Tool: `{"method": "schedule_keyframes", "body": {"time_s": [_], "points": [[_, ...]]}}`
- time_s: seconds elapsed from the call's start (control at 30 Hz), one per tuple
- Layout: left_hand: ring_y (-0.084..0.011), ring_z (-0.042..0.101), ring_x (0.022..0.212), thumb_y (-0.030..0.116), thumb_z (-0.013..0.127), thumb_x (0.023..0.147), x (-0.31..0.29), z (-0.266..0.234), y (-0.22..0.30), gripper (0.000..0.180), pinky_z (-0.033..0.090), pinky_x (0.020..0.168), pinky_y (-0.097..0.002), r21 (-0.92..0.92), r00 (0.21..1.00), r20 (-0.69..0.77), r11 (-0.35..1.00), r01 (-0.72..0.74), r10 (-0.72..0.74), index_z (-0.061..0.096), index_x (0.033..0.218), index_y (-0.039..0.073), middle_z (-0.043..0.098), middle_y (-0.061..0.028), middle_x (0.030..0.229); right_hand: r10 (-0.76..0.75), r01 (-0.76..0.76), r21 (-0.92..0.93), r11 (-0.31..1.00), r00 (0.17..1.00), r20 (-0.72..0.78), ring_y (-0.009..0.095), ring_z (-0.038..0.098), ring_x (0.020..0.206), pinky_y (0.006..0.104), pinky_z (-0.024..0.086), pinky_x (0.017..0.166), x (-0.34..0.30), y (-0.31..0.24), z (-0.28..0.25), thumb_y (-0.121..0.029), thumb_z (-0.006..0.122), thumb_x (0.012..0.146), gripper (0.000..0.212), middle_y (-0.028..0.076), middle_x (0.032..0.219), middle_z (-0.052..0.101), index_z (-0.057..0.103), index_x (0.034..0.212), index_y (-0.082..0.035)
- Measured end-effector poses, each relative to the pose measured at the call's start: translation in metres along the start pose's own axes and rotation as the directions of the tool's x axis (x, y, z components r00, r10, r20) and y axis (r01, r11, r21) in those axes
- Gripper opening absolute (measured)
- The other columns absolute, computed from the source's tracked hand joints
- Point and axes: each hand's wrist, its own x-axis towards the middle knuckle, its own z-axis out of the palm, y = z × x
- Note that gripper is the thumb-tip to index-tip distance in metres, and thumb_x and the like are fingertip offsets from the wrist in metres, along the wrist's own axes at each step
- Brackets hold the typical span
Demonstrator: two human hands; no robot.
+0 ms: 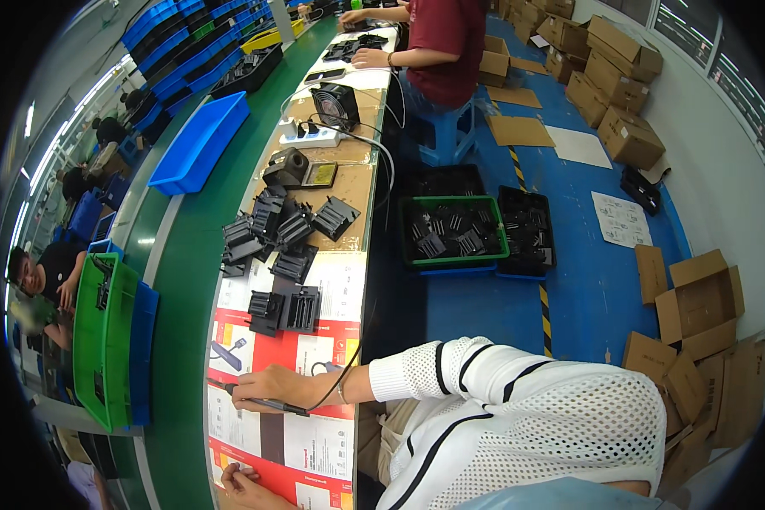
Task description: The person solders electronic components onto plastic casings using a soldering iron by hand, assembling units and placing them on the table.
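Observation:
My right hand [272,388] is closed around a dark soldering iron [287,408], held over the printed sheets [319,438] on the bench. Its tip points toward the bench's left edge, and its black cable runs back past my wrist. At the bottom of the view, my left hand [243,488] rests low over the sheets with its fingers curled together; whatever they pinch is too small to name. Beyond my right hand sit two slotted black plastic holders [302,308] side by side. A pile of similar holders [268,225] lies farther up the bench.
A soldering iron stand [287,168] with a yellow sponge, a white power strip [310,136] and a black fan [337,105] stand farther along. Beyond them works a person in maroon [446,51]. Crates of black parts [455,229] stand right; a green bin [102,340] is left.

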Motion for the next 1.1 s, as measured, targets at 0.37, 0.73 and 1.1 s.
{"method": "schedule_keyframes", "body": {"time_s": [0.37,0.73,1.1], "points": [[-0.0156,0.057,0.066,0.019,0.052,0.098,0.01,-0.008,-0.021,0.02,0.051,0.068,-0.0261,0.138,0.997,0.054,0.99,0.04,-0.048,0.07,0.094,0.012,0.062,-0.0008,0.075,0.014,-0.014,0.019,1.0,1.0,0.014,0.02,0.054,0.059,0.0289,0.046,0.054,0.001,0.001,0.002,-0.014,0.062,0.096,0.006,0.004,0.081,0.058,0.059,0.092,-0.012],[-0.0181,0.059,0.061,0.008,0.051,0.093,-0.01,0.005,0.024,0.017,0.05,0.059,-0.0268,0.114,0.991,0.09,0.987,-0.11,0.1,0.067,0.091,0.004,0.064,-0.0077,0.069,-0.021,0.022,0.062,0.998,0.999,-0.025,0.024,0.057,0.061,0.033,0.049,0.056,-0.001,0.001,-0.011,-0.014,0.063,0.094,0.008,0.005,0.082,0.059,0.058,0.089,-0.011],[-0.0202,0.064,0.069,0.021,0.055,0.094,-0.156,0.002,0.207,0.022,0.052,0.067,-0.0318,0.754,0.959,0.18,0.595,-0.278,0.22,0.07,0.096,0.004,0.066,-0.0066,0.074,-0.122,0.12,0.047,0.992,0.992,0.022,0.026,0.053,0.059,0.0348,0.045,0.058,-0.039,-0.025,-0.054,-0.013,0.06,0.096,0.009,0.006,0.086,0.057,0.055,0.09,-0.01]]}}
